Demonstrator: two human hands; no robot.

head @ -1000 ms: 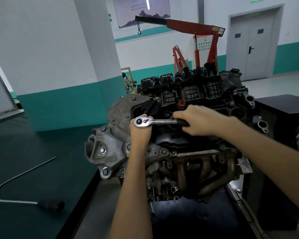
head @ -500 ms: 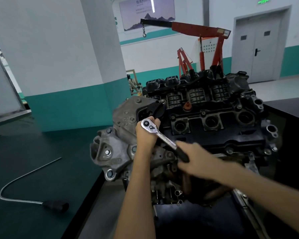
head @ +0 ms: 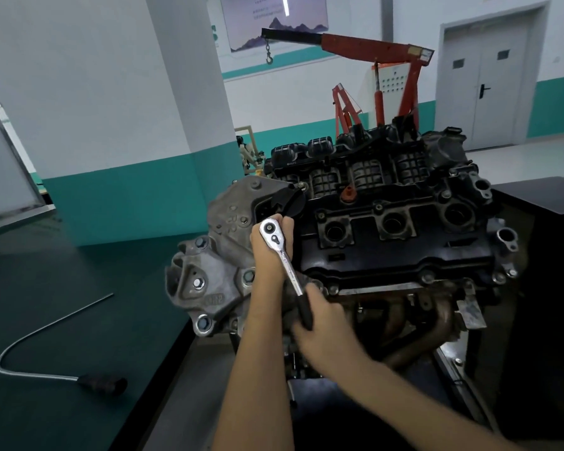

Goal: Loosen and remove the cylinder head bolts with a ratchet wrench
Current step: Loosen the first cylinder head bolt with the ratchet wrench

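Note:
An engine with a black cylinder head cover [head: 398,255] stands on a stand in front of me. A chrome ratchet wrench [head: 282,255] sits with its head at the cover's left front corner, its handle pointing down toward me. My left hand [head: 269,255] wraps around the socket under the ratchet head, so the bolt is hidden. My right hand [head: 323,323] grips the black handle end, in front of the exhaust manifold [head: 414,320].
A dark green bench [head: 62,320] lies to the left, with a bent metal rod with a black handle [head: 56,362] on it. A black cabinet [head: 551,222] stands to the right. A red engine hoist [head: 378,76] and grey double doors [head: 489,76] are behind.
My right hand has swung the ratchet handle from pointing right across the cover down toward me. My left hand stayed at the ratchet head. The camera moved slightly.

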